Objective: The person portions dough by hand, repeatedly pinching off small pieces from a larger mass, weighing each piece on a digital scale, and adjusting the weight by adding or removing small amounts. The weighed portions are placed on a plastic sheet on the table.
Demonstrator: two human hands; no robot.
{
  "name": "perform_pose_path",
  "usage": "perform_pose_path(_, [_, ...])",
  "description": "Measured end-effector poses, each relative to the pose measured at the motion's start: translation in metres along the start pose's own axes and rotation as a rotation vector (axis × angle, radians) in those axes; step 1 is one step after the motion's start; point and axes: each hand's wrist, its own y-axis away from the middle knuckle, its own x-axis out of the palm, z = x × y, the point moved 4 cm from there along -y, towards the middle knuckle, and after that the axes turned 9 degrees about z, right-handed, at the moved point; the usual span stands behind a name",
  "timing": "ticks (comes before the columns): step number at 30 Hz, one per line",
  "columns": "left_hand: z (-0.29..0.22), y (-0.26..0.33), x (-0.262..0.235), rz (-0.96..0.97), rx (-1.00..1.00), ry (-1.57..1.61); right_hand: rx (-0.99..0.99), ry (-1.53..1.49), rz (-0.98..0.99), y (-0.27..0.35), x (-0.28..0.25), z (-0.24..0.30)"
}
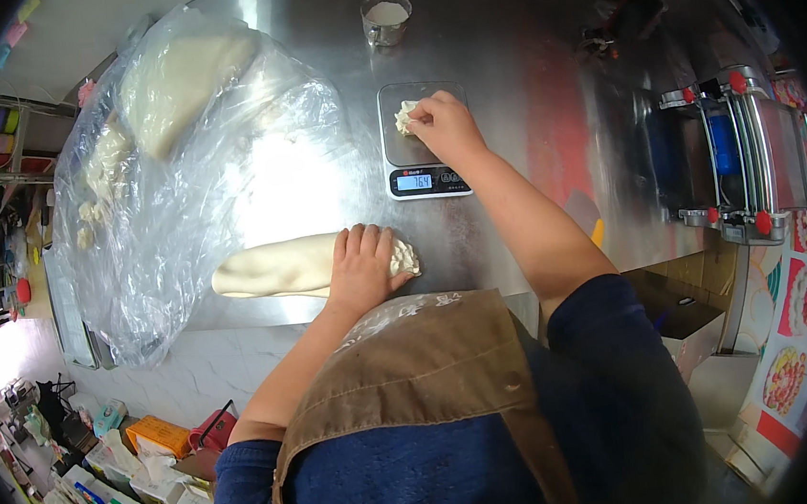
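A thick log of pale dough (275, 268) lies along the near edge of the metal table. My left hand (363, 263) rests on its right part, fingers stretched over the top, and the dough's torn end sticks out beyond them. Farther right, my right hand (443, 124) pinches a small ragged piece of dough (405, 117) over the plate of a digital kitchen scale (396, 153). The scale's display is lit. Whether the piece bears on the plate or is held just above it, I cannot tell.
Clear plastic sheeting (163, 244) covers a large dough mass (182, 84) at left. A glass of white powder (387, 18) stands at the back. A dough scraper (584, 212) lies right of my forearm. A metal roller machine (736, 156) stands at the right edge.
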Motion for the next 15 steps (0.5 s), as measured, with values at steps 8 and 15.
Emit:
perform_pose_path(8, [0.001, -0.002, 0.001, 0.023, -0.026, 0.013, -0.058, 0.023, -0.089, 0.017, 0.008, -0.001])
perform_pose_path(15, [0.0, -0.001, 0.003, 0.054, -0.035, 0.005, 0.127, -0.74, -0.416, 0.031, -0.026, -0.025])
